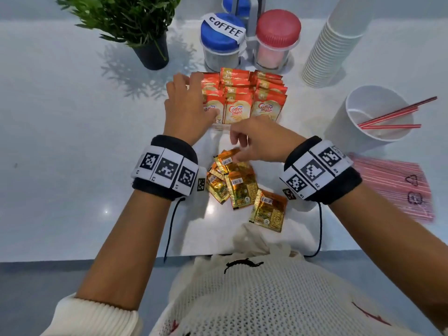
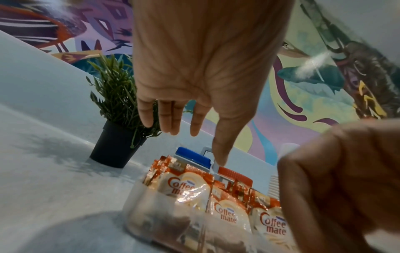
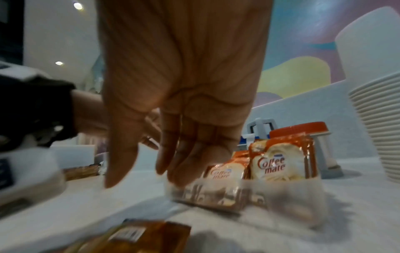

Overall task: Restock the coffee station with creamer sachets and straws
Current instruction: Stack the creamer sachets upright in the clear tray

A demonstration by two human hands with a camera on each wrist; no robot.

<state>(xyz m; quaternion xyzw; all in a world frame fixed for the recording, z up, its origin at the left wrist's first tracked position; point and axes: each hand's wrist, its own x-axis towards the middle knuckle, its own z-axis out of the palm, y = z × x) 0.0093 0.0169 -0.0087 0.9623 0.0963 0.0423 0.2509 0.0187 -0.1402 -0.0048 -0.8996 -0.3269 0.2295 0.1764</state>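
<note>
A clear container [image 1: 219, 126] holds upright rows of orange Coffee mate sachets [image 1: 236, 110]. My left hand [image 1: 190, 100] hovers over its left side with fingers straight, holding nothing; the left wrist view shows the fingers [image 2: 171, 118] spread above the sachets [image 2: 225, 215]. My right hand [image 1: 253, 141] hangs just in front of the container, fingers relaxed and pointing down over a pile of loose sachets [image 1: 238, 187] lying back side up. Nothing sits in that hand [image 3: 177, 106]. A white paper cup [image 1: 339, 132] at the right holds a few red-striped straws [image 1: 392, 117].
A pink bag of straws [image 1: 392, 187] lies at the right edge. Behind the container stand a blue-lidded jar labelled COFFEE [image 1: 221, 35] and a red-lidded jar [image 1: 278, 30]. A tall stack of paper cups [image 1: 332, 49] is back right, a potted plant [image 1: 150, 49] back left.
</note>
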